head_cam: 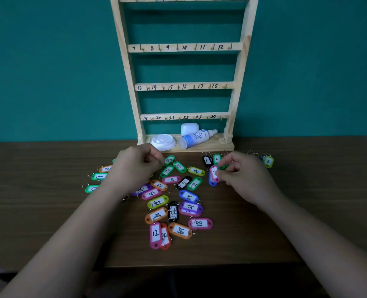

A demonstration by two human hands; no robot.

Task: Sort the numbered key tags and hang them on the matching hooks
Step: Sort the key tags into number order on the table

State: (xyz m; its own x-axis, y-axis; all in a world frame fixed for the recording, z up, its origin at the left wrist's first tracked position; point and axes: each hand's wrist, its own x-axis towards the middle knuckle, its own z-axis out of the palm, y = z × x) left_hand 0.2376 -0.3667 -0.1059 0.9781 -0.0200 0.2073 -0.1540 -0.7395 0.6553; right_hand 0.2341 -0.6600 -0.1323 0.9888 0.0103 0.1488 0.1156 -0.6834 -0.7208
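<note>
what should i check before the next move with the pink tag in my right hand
1. Right hand pinches the pink tag: ok.
2. Its number fully readable: cannot tell, partly covered.
3. Tag 1 and tag 2 lie side by side in the sorted row: ok.
4. Hooks 7 to 24 on the rack bare: ok.
5. Left hand free: cannot tell, it is curled.
6. Pile of tags on the table cleared: not ok.

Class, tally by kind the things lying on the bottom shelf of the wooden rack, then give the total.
White plastic lid: 1
White case: 1
Spray bottle: 1
Total: 3
</note>
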